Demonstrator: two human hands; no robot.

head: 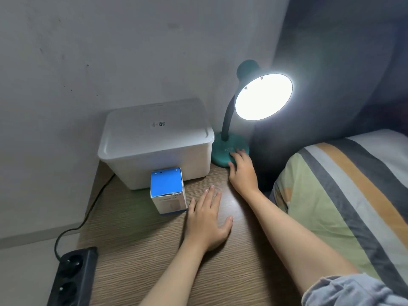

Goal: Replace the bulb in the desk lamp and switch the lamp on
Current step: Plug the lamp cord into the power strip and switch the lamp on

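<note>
A teal desk lamp (227, 120) with a bendy neck stands at the back right of the wooden table (136, 250). Its shade (263, 96) glows bright white, so the bulb inside is lost in the glare. My right hand (241, 171) rests on the front of the lamp's round base (221, 152), fingertips touching it, holding nothing. My left hand (207, 219) lies flat on the table, fingers spread and empty. A blue and white bulb box (167, 191) stands just left of my left hand.
A white lidded plastic bin (154, 140) sits behind the box, beside the lamp base. A black power strip (70, 277) with its cable hangs off the table's left front edge. A striped pillow (344, 195) lies to the right. A grey wall is behind.
</note>
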